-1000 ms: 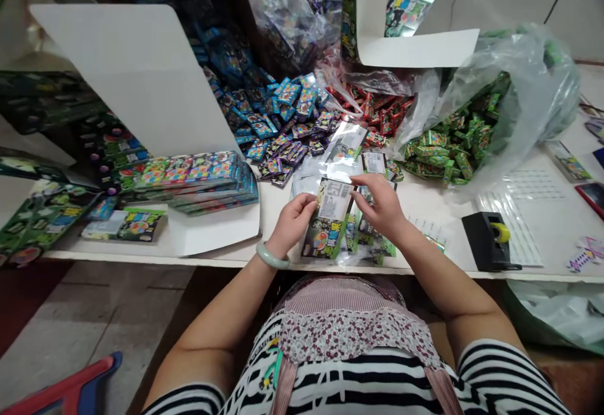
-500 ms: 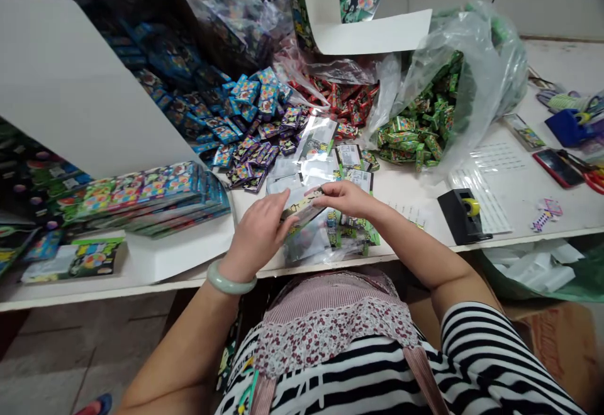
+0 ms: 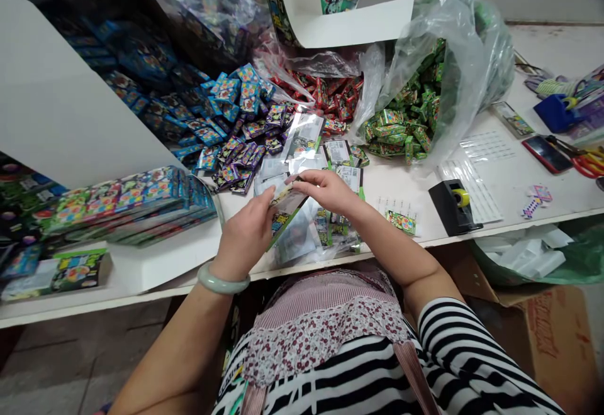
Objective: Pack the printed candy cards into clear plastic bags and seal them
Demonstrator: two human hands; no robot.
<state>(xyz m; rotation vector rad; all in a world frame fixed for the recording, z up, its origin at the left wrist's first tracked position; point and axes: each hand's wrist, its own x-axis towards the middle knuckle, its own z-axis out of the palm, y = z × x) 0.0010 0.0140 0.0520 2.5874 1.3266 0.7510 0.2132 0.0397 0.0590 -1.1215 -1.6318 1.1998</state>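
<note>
Between both hands is a flat printed packet (image 3: 285, 219), dark with a green edge and a clear, shiny upper part. My left hand (image 3: 248, 231), a pale green bangle below it at the wrist, grips the packet's left side. The fingers of my right hand (image 3: 326, 190) pinch its upper right corner. Under and behind the hands lie several clear printed sleeves (image 3: 302, 144) with white labels. Small purple-wrapped packs (image 3: 243, 157) are heaped just beyond my left hand. My fingers cover part of the packet's print.
Blue packs (image 3: 236, 91), red packs (image 3: 337, 94) and a plastic bag of green packs (image 3: 401, 129) lie behind. A tape dispenser (image 3: 450, 210), phone (image 3: 547, 153) and scissors (image 3: 582, 160) are at right. Left stands a white carton (image 3: 172, 254) with stacked flat packs (image 3: 136, 204).
The packet has turned more upright, showing more of its green edge, while both hands stay on it. The whole view has shifted slightly, uncovering a small colourful card right of my right forearm.
</note>
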